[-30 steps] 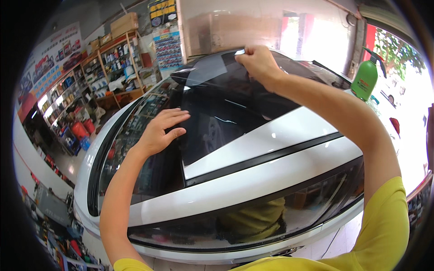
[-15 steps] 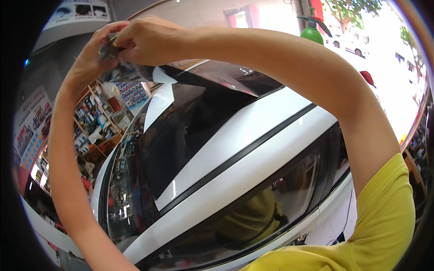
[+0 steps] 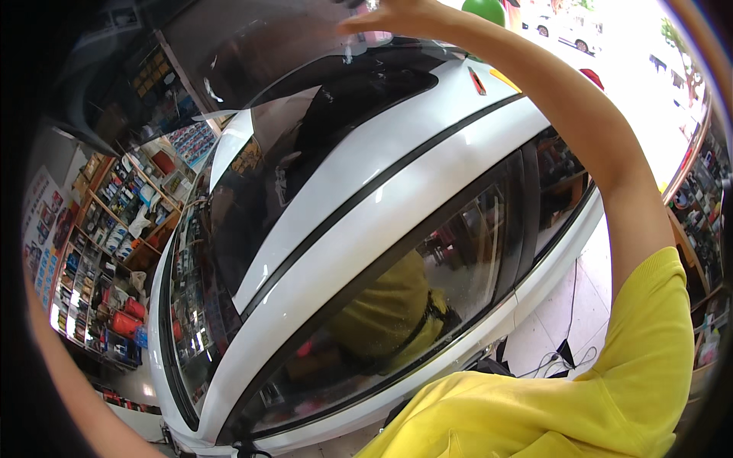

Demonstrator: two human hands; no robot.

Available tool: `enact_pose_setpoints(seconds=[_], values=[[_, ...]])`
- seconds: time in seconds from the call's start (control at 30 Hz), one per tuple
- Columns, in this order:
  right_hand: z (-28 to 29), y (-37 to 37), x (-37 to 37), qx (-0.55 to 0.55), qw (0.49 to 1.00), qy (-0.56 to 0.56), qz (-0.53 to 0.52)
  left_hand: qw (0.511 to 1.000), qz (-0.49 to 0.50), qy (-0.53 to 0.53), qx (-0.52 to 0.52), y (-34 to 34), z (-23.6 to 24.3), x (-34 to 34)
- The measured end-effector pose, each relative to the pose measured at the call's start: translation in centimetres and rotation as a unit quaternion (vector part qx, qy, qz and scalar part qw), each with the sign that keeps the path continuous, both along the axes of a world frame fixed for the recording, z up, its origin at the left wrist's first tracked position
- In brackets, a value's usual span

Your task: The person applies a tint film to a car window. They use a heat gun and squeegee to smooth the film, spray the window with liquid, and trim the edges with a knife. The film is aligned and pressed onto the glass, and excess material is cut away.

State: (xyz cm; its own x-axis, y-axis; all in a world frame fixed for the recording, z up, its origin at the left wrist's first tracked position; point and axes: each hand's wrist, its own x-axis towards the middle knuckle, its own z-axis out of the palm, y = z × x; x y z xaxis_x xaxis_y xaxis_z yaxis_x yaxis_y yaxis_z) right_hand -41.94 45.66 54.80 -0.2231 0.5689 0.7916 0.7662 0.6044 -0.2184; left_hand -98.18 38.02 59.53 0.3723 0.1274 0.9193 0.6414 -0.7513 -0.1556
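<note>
Workshop interior; stocked shelving [image 3: 114, 206] behind, at left; daylight at the upper right. White car [image 3: 359, 221] fills the middle, its near side window facing the wearer. Dark glossy film [image 3: 328, 122] lies over the roof, its near edge stopping short of the black side strip [image 3: 366, 183], with white paint between.

Change noted: half a second ago both hands met at the upper left; now they are apart. A see-through smoky sheet [image 3: 99, 76] spreads across that corner, off the roof's rear end, the shelving dimmed behind it. Judgement: the loose sheet is now opened out rather than gathered between the hands.

Right hand [image 3: 389, 17] is above the roof's far edge, cut by the frame; a finger points left. Grip: cannot tell whether it pinches the sheet. Left hand is out of view, only the forearm [image 3: 84, 397] showing; its grip cannot be told.

Smaller items: green bottle [image 3: 485, 11], partly behind the right arm; near the roof's front right corner, a yellow strip [image 3: 505, 81] and a small red-orange tool [image 3: 477, 81], both uncovered since the arm shifted.
</note>
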Motion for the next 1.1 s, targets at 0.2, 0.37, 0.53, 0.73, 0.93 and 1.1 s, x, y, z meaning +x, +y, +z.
enact_pose_setpoints(seconds=[0.2,0.37,0.53,0.73,0.93,1.1], values=[[-7.1,2.6,9.3,0.079,0.993,-0.034,-0.079,0.946,0.053,-0.061,-0.314,-13.2,-25.2,-1.3],[-10.8,5.1,12.0,-0.132,0.983,0.064,-0.107,0.875,0.119,-0.138,-0.448,-21.9,-32.5,0.0],[-11.9,3.7,10.5,-0.109,0.986,0.098,0.078,0.835,0.182,-0.191,-0.483,-31.4,-35.7,2.5],[-9.6,-10.8,11.2,0.106,0.97,0.013,0.22,0.802,0.247,-0.222,-0.496,-42.2,-36.9,9.9],[-15.6,-28.3,15.6,0.137,0.883,-0.039,0.448,0.778,0.287,-0.224,-0.511,-49.4,-37.4,16.5],[-21.0,-35.7,17.1,0.139,0.871,-0.054,0.468,0.764,0.295,-0.227,-0.526,-52.8,-36.9,19.4]])
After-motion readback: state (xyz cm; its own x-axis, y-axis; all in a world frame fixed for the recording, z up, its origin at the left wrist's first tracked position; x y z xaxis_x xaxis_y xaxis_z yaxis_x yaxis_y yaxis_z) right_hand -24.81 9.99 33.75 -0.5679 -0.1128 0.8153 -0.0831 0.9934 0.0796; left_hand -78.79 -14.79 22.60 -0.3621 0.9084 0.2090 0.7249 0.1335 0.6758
